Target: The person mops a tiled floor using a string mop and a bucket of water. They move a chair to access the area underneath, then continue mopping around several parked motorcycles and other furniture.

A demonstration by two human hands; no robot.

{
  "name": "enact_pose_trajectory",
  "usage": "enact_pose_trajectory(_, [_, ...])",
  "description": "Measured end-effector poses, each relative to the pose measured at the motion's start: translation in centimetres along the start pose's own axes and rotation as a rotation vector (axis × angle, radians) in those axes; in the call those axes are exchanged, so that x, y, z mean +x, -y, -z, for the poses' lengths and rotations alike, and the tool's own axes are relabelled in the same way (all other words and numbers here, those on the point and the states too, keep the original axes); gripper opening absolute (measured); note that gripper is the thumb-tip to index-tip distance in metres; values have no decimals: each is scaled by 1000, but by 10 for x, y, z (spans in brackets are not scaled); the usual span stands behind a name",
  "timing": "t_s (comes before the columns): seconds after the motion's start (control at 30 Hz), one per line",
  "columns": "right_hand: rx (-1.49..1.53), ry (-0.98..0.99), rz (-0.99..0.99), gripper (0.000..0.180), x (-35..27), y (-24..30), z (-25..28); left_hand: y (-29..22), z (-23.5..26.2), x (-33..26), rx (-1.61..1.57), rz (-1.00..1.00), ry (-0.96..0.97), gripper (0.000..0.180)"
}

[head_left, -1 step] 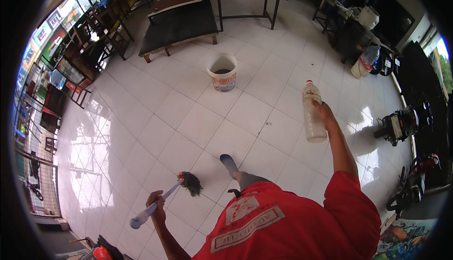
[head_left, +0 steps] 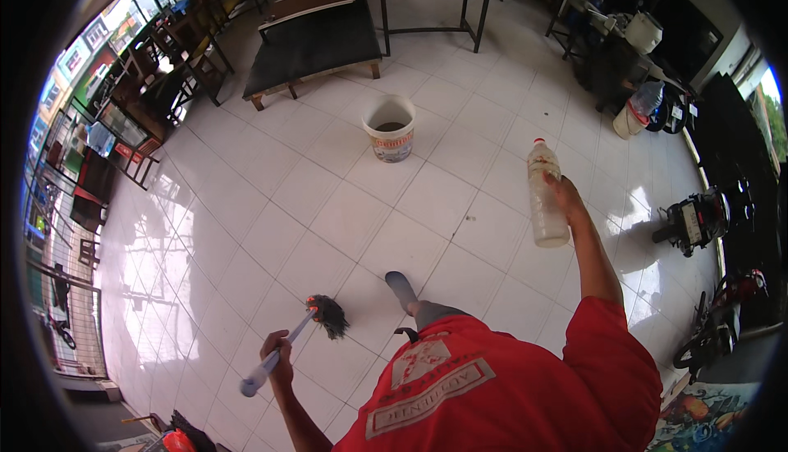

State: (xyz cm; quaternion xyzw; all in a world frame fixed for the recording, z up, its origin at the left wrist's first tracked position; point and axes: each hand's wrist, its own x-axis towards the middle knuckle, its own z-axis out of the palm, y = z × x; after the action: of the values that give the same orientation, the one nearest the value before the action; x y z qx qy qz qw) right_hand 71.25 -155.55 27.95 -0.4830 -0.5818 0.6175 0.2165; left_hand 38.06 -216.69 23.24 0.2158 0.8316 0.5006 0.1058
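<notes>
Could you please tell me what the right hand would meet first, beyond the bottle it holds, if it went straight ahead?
Past its bottle, the right hand looks free to cross the tiled floor; the dark-legged table at the back would probably come first, though depth is unclear.

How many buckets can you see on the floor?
2: a labelled white bucket straight ahead, mid-floor, and a pale bucket farther right. Others may be hidden.

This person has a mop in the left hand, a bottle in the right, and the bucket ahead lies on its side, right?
Not quite: the head view shows the bucket standing upright on the floor. The mop in the left hand and the bottle in the right hand are as you say.
</notes>
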Motion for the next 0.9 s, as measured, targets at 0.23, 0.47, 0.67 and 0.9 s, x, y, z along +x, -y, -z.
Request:
enact_pose_trajectory(0.23, [613, 104, 136, 70, 129, 29, -93, 110, -66, 85, 181, -111, 30, 13])
enact_pose_trajectory(0.47, [602, 242, 8, 68, 224, 75, -162, 88, -72, 230, 105, -22, 71, 12])
enact_pose_trajectory(0.67, [185, -52, 339, 80, 278, 131, -217, 128, -63, 400, -38, 46, 243, 13])
enact_pose_trajectory(0.9, [-148, -392, 99, 72, 317, 147, -252, 138, -46, 607, -89, 113, 342, 14])
